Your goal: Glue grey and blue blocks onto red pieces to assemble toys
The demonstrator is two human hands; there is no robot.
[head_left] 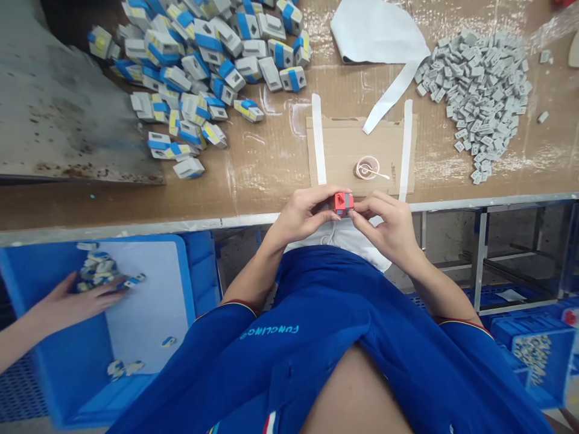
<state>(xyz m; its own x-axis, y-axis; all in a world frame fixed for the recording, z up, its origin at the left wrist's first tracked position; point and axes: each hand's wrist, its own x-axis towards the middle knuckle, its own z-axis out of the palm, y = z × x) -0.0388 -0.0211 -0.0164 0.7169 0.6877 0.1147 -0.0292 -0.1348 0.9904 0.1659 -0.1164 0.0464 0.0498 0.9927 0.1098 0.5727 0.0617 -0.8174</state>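
Observation:
Close to the table's front edge, my left hand point(305, 212) grips a small red and grey plastic toy part point(341, 202) between thumb and fingers. From the other side my right hand point(384, 224) pinches the same part; its thumb and fingertips are closed at the grey end. Just beyond my hands, a small clear cup point(366, 168) with a thin white stick across its rim stands on a piece of cardboard point(339, 147). White tape strips point(318, 138) run along both sides of that cardboard.
Many white, blue and yellow toy parts point(203, 54) are piled at the back left. Small grey pieces point(488, 90) form a heap at right, near a white cloth point(377, 30). Another person's hand point(85, 304) reaches into a blue bin point(185, 283). A metal box point(76, 108) stands left.

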